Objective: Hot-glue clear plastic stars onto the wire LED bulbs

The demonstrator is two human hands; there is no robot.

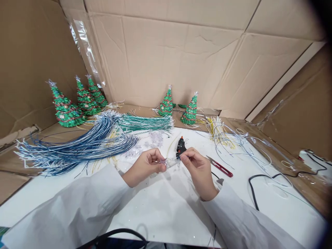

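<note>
My left hand is closed in a pinch on a small shiny star, clear with a purple tint. Across from it, my right hand pinches thumb against forefinger; whatever lies between those fingertips is too small to make out. A black glue gun with an orange nozzle lies just beyond my right fingertips. Between the two hands a whitish translucent stick shows, partly hidden. To the right of my right hand rests a red-handled cutter. More clear stars are strewn on the white table behind my left hand.
Blue and white wires spread in a thick bundle at left, beside green wires. Yellow wires lie at right. Several small green trees with star tops stand along the cardboard wall. A black cable crosses the right side.
</note>
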